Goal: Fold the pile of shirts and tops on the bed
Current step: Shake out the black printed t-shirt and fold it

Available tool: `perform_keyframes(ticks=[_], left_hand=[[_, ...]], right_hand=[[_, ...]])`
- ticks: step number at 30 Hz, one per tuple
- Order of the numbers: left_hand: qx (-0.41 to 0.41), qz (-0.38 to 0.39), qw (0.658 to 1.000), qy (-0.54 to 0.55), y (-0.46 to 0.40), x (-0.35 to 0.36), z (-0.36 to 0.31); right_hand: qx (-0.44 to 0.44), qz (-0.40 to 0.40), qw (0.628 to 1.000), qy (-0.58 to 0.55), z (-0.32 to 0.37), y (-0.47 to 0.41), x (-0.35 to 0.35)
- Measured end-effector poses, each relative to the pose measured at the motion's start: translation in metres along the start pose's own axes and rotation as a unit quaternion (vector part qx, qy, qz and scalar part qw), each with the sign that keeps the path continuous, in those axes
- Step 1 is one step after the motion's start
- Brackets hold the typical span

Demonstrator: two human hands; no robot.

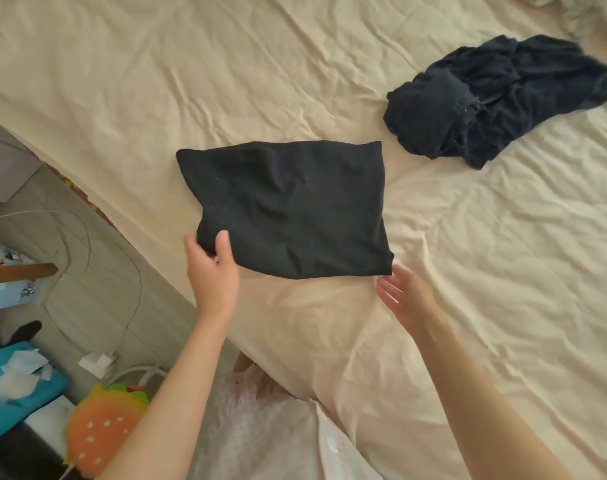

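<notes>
Lying between both hands, folded black top (288, 209).

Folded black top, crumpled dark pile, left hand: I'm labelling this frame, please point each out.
folded black top (288, 209), head view, middle of its upper face.
crumpled dark pile (496, 98), head view, centre of the heap.
left hand (212, 271), head view, back of the hand.

- No text, label, brand, number or sign can be read anywhere in the view, on the clothes, the bed or beside it.
</notes>
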State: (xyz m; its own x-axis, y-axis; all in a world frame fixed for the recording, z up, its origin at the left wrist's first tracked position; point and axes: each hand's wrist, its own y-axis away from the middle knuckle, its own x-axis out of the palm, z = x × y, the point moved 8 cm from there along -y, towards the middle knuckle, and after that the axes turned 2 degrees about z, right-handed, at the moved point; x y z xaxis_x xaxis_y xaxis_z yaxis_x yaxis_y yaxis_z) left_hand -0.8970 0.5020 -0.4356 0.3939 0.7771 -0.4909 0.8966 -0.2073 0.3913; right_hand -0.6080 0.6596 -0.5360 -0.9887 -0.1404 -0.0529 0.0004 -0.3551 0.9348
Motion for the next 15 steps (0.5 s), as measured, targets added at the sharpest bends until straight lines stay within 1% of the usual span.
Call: perform_keyframes(ticks=[2,3,5,7,8,9,10,11,13,15], left_hand=[[0.146,0.041,0.987,-0.045,0.022,0.033,-0.043],[0.213,0.078,0.972,-0.061,0.034,0.055,-0.058],[0.314,0.165,0.925,-0.132,0.060,0.104,-0.068],[0.374,0.222,0.870,-0.231,0.082,0.147,-0.056],[0.378,0.245,0.847,-0.282,0.088,0.162,-0.042],[0.364,0.265,0.828,-0.334,0.091,0.172,-0.024],[0.339,0.273,0.817,-0.378,0.089,0.175,-0.007],[0.325,0.262,0.811,-0.410,0.085,0.171,0.006],[0.304,0.221,0.814,-0.443,0.072,0.152,0.024],[0.291,0.194,0.825,-0.444,0.060,0.132,0.034]], right_hand=[[-0.014,-0.028,0.998,0.049,0.003,0.004,-0.015],[-0.016,-0.018,0.997,0.069,0.004,0.005,-0.018],[-0.022,0.033,0.997,0.070,0.007,0.005,-0.018],[-0.038,0.082,0.995,0.037,0.013,0.004,-0.013],[-0.045,0.095,0.994,0.029,0.017,0.002,-0.011],[-0.051,0.105,0.993,0.033,0.020,0.001,-0.007],[-0.058,0.111,0.991,0.051,0.024,-0.001,-0.001],[-0.064,0.117,0.988,0.075,0.027,-0.003,0.006],[-0.077,0.108,0.983,0.127,0.033,-0.010,0.020],[-0.098,0.061,0.975,0.191,0.040,-0.018,0.028]])
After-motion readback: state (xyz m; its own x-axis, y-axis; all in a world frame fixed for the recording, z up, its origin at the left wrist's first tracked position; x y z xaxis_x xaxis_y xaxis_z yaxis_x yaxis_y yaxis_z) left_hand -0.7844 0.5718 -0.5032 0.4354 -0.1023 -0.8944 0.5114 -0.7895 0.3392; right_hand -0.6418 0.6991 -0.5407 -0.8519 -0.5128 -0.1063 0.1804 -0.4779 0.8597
